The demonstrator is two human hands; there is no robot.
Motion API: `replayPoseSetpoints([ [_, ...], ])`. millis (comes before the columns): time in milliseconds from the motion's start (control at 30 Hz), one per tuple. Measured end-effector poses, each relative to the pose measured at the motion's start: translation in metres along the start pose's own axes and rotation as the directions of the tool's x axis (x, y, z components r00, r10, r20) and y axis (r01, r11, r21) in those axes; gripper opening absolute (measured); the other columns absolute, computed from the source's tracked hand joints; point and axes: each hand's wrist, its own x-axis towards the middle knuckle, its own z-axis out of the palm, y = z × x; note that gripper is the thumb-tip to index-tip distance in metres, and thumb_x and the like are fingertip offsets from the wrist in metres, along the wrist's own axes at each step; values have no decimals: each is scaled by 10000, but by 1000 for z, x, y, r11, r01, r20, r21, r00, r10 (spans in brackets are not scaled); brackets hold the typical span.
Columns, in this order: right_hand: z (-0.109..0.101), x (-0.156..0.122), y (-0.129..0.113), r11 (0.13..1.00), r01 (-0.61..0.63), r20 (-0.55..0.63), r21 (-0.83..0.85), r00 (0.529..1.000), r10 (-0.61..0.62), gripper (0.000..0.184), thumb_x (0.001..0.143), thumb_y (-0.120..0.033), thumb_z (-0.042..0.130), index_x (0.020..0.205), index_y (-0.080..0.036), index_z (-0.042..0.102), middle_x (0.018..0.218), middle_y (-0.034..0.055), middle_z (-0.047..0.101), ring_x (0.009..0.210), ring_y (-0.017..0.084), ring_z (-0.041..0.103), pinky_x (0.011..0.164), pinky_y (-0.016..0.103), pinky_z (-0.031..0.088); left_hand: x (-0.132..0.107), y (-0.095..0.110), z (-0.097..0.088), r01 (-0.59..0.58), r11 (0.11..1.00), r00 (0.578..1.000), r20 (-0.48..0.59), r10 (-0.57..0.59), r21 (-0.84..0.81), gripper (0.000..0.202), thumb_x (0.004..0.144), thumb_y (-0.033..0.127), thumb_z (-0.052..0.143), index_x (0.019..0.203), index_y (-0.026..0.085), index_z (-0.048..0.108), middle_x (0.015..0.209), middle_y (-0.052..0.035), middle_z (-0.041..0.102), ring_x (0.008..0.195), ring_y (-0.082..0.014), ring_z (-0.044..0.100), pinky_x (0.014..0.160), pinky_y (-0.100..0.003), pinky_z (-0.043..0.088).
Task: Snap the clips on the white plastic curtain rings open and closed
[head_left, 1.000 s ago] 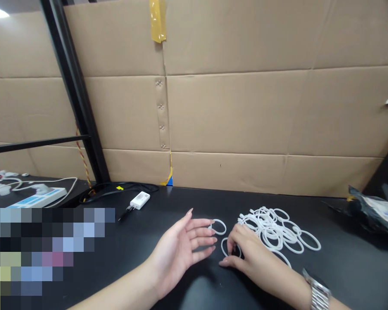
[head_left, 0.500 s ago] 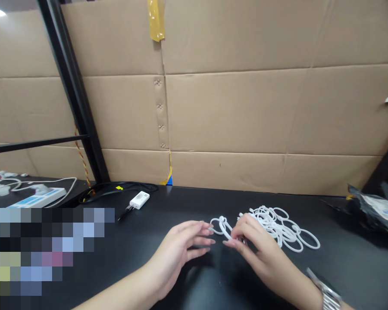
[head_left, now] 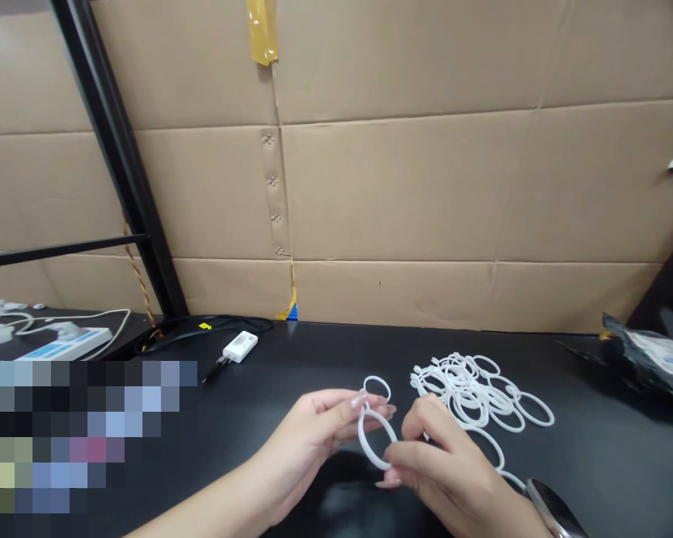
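Between my hands is a white ring [head_left: 361, 441], part of a string of thin white rings that look joined end to end. My left hand [head_left: 328, 422] pinches the joint between it and a smaller white loop [head_left: 378, 377] standing up behind the fingertips. The thumb and fingers of my right hand [head_left: 434, 456] grip the ring's near right edge. More white rings [head_left: 496, 441] show behind my right hand and wrist; whether they join the held one is hidden. Just beyond lies a tangled pile of white rings [head_left: 465, 388] on the black table [head_left: 319, 359].
A white charger plug [head_left: 240, 347] lies at the back left, near black cables [head_left: 213, 323]. A power strip [head_left: 67, 344] is at far left. On the right sits a black plastic bag [head_left: 650, 359]. Behind the table rises a cardboard wall [head_left: 398, 194].
My left fingers, apart before, have closed on the ring joint. My right hand has come nearer and lower, and more rings have been drawn out of the pile toward me.
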Motion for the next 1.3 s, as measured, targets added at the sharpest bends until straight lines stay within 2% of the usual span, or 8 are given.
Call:
replayPoseSetpoints([
  [200,2,-3,2,994,-25,-17,108,1000,27,86,899,-245,532,971,-232,577,755,28,547,711,175,517,630,291,478,-2,-1,-1,0,998,998,-58,4,56,274,848,310,606,955,83,716,1007,-155,712,989,-280,641,922,-383,427],
  [300,7,-7,6,969,-190,11,159,982,191,341,835,-334,629,1131,-271,472,781,8,535,692,175,524,623,300,489,-2,1,-2,-38,989,985,-159,60,140,262,830,324,628,943,110,727,986,-131,726,977,-279,646,931,-390,424],
  [467,18,-9,8,828,-506,143,240,863,485,660,716,-410,733,1253,-274,375,879,27,562,750,194,564,638,301,512,-4,1,-1,-115,937,954,-226,196,329,181,754,286,711,891,177,760,990,-85,737,1066,-306,609,970,-395,411],
  [567,17,-4,3,826,-499,192,263,866,462,684,696,-377,754,1270,-280,396,1037,62,588,853,219,581,702,316,511,-9,-2,0,-206,833,941,-130,313,514,118,765,257,701,859,242,770,989,-50,738,1137,-302,565,1029,-402,341],
  [667,12,3,-4,861,-421,209,287,904,373,494,746,-333,717,1183,-274,494,1126,69,580,955,229,567,827,355,471,-13,-5,1,-294,686,926,19,378,666,137,784,233,686,875,304,760,995,-23,734,1139,-294,570,1049,-408,283],
  [833,10,7,-9,896,-371,215,244,922,324,176,771,-245,668,918,-224,573,845,19,636,723,176,575,723,322,470,-18,-8,-2,-384,546,894,152,421,744,213,805,204,664,971,320,729,1102,-33,688,1183,-291,535,1043,-405,254],
  [1100,11,3,-8,954,-285,153,94,951,269,125,709,-195,646,764,-207,533,672,-9,564,614,155,496,663,310,444,-21,-10,-9,-496,283,822,339,458,821,527,818,176,633,1319,249,483,1382,-96,458,1327,-309,338,1055,-422,238],
  [1300,11,-2,-7,974,-228,200,20,955,219,124,741,-247,604,720,-196,493,659,-2,546,609,159,465,669,324,419,-22,-1,-8,-571,1,737,511,442,821,303,804,191,637,1106,168,640,1397,-185,423,1315,-358,342,1043,-450,290],
])
